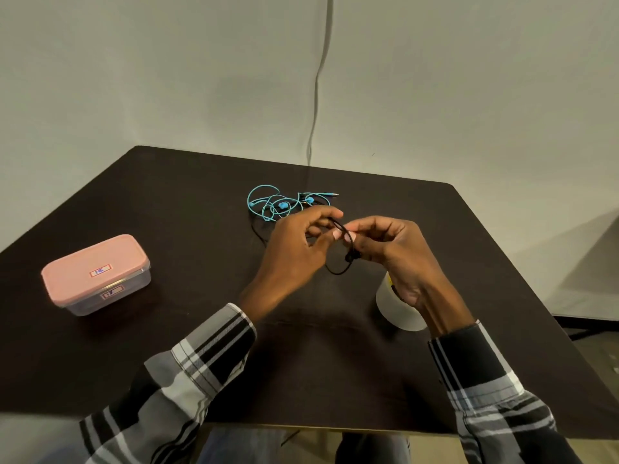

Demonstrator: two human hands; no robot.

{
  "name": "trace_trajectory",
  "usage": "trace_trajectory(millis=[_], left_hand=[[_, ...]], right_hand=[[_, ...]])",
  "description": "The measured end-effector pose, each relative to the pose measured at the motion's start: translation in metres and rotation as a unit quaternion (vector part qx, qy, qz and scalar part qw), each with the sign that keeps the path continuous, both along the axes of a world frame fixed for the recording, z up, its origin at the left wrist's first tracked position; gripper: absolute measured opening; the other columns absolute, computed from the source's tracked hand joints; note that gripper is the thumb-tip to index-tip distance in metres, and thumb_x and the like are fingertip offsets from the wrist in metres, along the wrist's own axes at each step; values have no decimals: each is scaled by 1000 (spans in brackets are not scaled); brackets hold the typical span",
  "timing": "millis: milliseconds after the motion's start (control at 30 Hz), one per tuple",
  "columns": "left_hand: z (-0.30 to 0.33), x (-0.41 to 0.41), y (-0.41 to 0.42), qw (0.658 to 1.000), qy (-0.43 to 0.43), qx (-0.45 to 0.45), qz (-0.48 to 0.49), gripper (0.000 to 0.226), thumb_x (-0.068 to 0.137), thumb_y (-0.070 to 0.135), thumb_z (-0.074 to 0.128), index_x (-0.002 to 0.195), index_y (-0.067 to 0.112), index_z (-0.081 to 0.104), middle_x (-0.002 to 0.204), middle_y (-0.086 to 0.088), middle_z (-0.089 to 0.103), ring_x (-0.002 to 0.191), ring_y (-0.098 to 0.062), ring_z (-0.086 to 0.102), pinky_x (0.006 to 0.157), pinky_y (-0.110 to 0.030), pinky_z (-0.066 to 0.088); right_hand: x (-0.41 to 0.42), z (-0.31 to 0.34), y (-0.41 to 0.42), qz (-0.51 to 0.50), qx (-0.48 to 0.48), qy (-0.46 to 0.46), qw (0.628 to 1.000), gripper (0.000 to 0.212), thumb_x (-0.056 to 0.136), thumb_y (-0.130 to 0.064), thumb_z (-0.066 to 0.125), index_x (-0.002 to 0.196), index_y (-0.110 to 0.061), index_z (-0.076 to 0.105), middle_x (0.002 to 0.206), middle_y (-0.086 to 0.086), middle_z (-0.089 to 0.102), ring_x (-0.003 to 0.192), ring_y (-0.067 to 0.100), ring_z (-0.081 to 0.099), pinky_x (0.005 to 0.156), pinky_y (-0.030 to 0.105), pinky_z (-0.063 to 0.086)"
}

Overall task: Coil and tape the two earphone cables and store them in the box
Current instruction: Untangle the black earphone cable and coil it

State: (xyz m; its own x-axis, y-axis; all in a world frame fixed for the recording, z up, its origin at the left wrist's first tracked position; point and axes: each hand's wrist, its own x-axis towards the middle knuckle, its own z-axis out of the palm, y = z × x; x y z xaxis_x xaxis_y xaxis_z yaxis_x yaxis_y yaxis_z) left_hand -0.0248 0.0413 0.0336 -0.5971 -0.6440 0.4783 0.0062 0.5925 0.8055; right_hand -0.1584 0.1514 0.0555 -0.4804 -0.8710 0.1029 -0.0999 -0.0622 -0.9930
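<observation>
In the head view, both hands met above the middle of the dark table [167, 202], raised a little from its surface. The left hand [294, 249] came in from the near edge with the wrist bent, its fingers curled, and its thumb and first finger pinched the black earphone cable [338, 269]. The right hand [392, 252] faced it from the right side, fingers also curled inward, and pinched the same cable just beside the left fingertips. A small loop of this cable hung down between the two hands, and another part of it trailed away on the table toward the far edge. Both forearms wore checked sleeves [207, 356].

The blue earphone cable [278, 202] lay in a loose tangle on the table near the far edge, just behind the hands. The box [97, 274], with a pink lid that was closed, stood near the left edge, well apart from the hands. A white roll of tape [395, 306] stood near the right edge, partly hidden under the right wrist.
</observation>
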Motion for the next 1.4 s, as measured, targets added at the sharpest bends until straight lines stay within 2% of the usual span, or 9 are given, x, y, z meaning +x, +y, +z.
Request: trace_trajectory(millis=[200, 333, 500, 700, 833, 1000, 1167, 1300, 1400], left_hand=[[8, 2, -6, 1000, 12, 9, 1, 16, 85, 6, 70, 100, 12, 74, 82, -1, 75, 68, -9, 71, 70, -27, 59], [17, 1, -6, 999, -5, -18, 31, 14, 82, 9, 74, 96, 13, 77, 79, 0, 75, 63, -7, 71, 68, -26, 59], [26, 2, -10, 992, -54, -94, 70, 14, 80, 20, 75, 94, 23, 78, 76, 11, 74, 57, 9, 58, 60, -5, 43], [47, 10, -23, 977, -166, -123, -62, 18, 84, 25, 75, 102, 23, 77, 92, 11, 75, 78, 3, 66, 74, -11, 48], [56, 14, -30, 972, -192, -95, -100, 16, 88, 31, 70, 99, 23, 78, 81, 10, 75, 68, -3, 65, 62, -17, 49], [59, 7, -31, 971, -220, -89, -20, 31, 87, 36, 69, 71, 11, 76, 56, -4, 66, 44, -7, 47, 44, -12, 33], [66, 2, -25, 960, -260, -106, 19, 15, 84, 33, 73, 82, 20, 79, 64, 3, 70, 47, -5, 53, 44, -12, 33], [65, 2, -22, 963, -230, -139, 35, 10, 79, 30, 76, 89, 27, 79, 81, 6, 75, 69, -7, 64, 49, -6, 33], [63, 2, -22, 968, -220, -122, 14, 14, 80, 25, 76, 94, 26, 78, 79, 6, 74, 65, -4, 63, 52, -4, 37]], right_hand=[[1, -4, -2, -30, -5, 81, 996, 14, 81, -5, 77, 95, -6, 78, 91, 11, 77, 89, 19, 71, 78, 25, 58], [7, -2, -1, -25, 16, 64, 997, 15, 95, -14, 64, 102, -13, 77, 93, 2, 78, 90, 5, 70, 80, 25, 56], [10, 1, 1, -15, 48, -4, 999, 42, 96, -46, 53, 101, -12, 77, 96, 5, 77, 94, 14, 70, 86, 40, 57], [4, -1, 6, 39, 40, 28, 998, 7, 86, -9, 73, 91, -10, 76, 90, 5, 71, 88, 16, 64, 91, 46, 55], [4, 1, 6, 32, 26, 73, 996, 13, 80, 1, 76, 90, -8, 74, 84, 3, 72, 79, 11, 66, 78, 30, 56], [18, -5, -7, -36, -14, 181, 983, 34, 70, -16, 88, 97, -10, 67, 78, 11, 70, 67, 12, 62, 65, 27, 53], [25, -10, -10, -63, -64, 201, 975, 40, 64, -43, 82, 96, -28, 63, 69, 1, 68, 62, 10, 63, 58, 25, 51], [29, -9, -13, -69, -98, 128, 984, 38, 78, -39, 73, 103, -11, 65, 80, 12, 72, 73, 27, 71, 64, 36, 58], [33, -4, -12, -82, -133, 6, 988, 33, 90, -31, 60, 108, -3, 65, 81, 15, 72, 72, 25, 70, 67, 31, 60]])
